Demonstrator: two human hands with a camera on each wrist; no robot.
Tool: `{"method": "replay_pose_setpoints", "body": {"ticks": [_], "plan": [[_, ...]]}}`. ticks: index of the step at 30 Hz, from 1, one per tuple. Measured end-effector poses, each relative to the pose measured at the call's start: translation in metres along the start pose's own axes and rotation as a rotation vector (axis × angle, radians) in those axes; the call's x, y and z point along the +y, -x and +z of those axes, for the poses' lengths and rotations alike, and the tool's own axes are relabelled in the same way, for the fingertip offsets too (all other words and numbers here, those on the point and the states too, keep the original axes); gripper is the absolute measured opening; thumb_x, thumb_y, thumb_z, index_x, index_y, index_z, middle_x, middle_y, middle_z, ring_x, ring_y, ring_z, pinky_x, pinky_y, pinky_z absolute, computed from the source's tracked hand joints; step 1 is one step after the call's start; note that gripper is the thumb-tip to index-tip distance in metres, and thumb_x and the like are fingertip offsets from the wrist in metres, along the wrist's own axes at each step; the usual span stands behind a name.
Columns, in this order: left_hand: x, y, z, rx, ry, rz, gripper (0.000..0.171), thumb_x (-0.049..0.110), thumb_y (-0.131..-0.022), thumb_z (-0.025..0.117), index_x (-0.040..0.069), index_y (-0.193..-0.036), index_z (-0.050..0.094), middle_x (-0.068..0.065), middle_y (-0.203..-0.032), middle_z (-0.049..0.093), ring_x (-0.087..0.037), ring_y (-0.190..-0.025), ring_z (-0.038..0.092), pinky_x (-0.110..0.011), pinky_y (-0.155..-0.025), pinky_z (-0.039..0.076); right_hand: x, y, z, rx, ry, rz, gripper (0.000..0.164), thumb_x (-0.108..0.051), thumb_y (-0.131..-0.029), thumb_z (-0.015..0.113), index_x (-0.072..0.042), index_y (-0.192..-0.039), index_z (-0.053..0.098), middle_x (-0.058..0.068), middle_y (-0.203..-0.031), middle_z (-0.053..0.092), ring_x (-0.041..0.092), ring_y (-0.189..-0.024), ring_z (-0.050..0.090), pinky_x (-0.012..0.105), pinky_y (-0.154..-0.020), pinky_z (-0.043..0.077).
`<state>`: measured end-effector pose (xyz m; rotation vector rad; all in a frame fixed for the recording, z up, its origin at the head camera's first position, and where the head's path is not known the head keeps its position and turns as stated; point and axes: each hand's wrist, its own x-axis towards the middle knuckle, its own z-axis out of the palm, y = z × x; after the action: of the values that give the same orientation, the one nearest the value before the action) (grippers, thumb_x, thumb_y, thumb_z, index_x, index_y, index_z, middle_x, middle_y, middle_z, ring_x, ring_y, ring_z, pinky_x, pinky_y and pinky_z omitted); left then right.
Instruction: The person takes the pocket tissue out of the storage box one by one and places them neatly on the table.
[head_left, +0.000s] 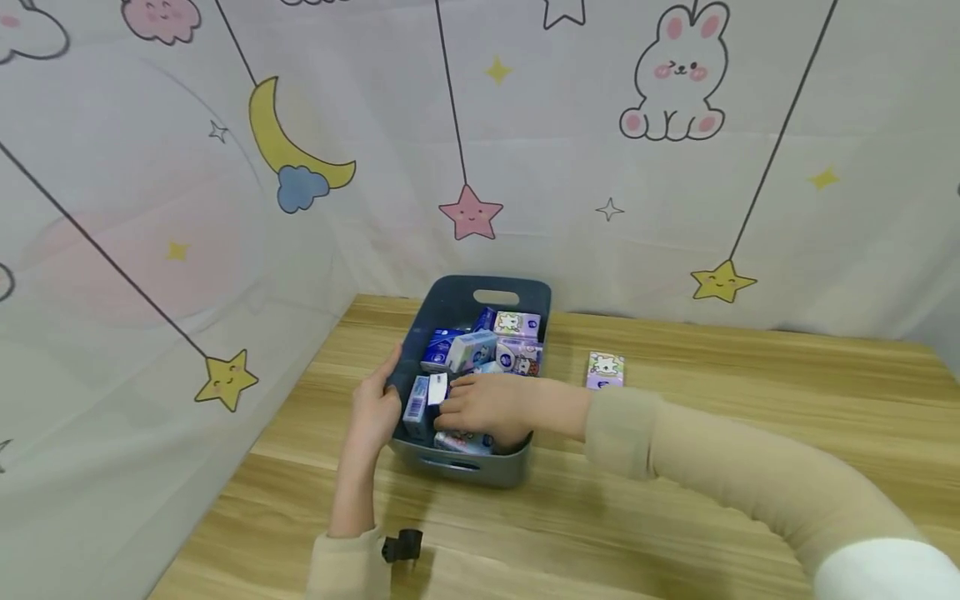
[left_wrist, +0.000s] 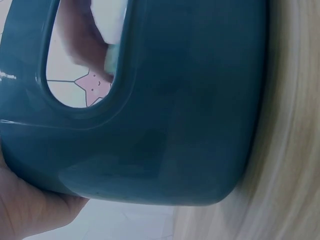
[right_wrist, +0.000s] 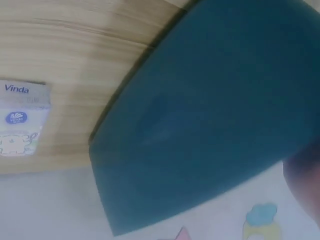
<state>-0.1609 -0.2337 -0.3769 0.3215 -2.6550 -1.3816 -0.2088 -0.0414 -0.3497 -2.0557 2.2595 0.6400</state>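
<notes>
Head view: left hand [head_left: 375,408] grips a basket [head_left: 495,475]; whether the right hand [head_left: 491,406] holds anything, I can't tell. Tissue packs [head_left: 472,351] beside it look light, soft, best pinched edgewise.

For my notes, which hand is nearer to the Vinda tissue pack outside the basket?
The right hand: in the basket, left of the Vinda tissue pack. The left hand grips the basket's left rim.

Pale cartoon-print curtains [head_left: 570,167] around a wood-grain tabletop [head_left: 750,400].
</notes>
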Motion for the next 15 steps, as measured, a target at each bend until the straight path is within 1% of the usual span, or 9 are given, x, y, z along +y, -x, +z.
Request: {"method": "replay_pose_setpoints", "body": {"ticks": [5, 8, 12, 15], "plan": [[-0.002, 0.0, 0.0, 0.017, -0.014, 0.019, 0.062, -0.003, -0.087, 0.035, 0.013, -0.147, 0.038, -0.019, -0.15, 0.039, -0.03, -0.126, 0.045, -0.047, -0.101, 0.039, 0.005, 0.01, -0.008, 0.066, -0.108, 0.097, 0.083, -0.036, -0.078, 0.076, -0.018, -0.147, 0.036, -0.001, -0.146, 0.045, 0.017, -0.134, 0.041, 0.034, -0.114, 0.033], [-0.002, 0.001, 0.0, 0.016, -0.008, 0.019, 0.062, -0.003, -0.087, 0.035, 0.013, -0.147, 0.039, -0.02, -0.15, 0.039, -0.031, -0.12, 0.046, -0.046, -0.098, 0.04, 0.008, 0.017, -0.009, 0.128, -0.166, 0.13, 0.087, -0.041, -0.075, 0.077, -0.016, -0.147, 0.035, 0.001, -0.147, 0.043, 0.018, -0.134, 0.04, 0.036, -0.114, 0.034], [-0.003, 0.0, 0.0, 0.003, -0.012, 0.016, 0.063, -0.003, -0.088, 0.034, 0.013, -0.148, 0.037, -0.02, -0.151, 0.038, -0.033, -0.115, 0.046, -0.043, -0.094, 0.04, 0.016, 0.026, -0.011, 0.251, -0.289, 0.163, 0.085, -0.038, -0.074, 0.077, -0.014, -0.145, 0.038, 0.001, -0.142, 0.046, 0.018, -0.131, 0.042, 0.036, -0.113, 0.035], [-0.002, 0.0, 0.0, 0.007, -0.027, 0.027, 0.063, -0.003, -0.088, 0.034, 0.014, -0.148, 0.037, -0.02, -0.15, 0.039, -0.032, -0.116, 0.047, -0.043, -0.093, 0.04, 0.022, 0.036, -0.015, 0.348, -0.378, 0.213, 0.082, -0.037, -0.074, 0.075, -0.014, -0.144, 0.04, 0.0, -0.14, 0.048, 0.017, -0.128, 0.043, 0.035, -0.112, 0.036]]}}
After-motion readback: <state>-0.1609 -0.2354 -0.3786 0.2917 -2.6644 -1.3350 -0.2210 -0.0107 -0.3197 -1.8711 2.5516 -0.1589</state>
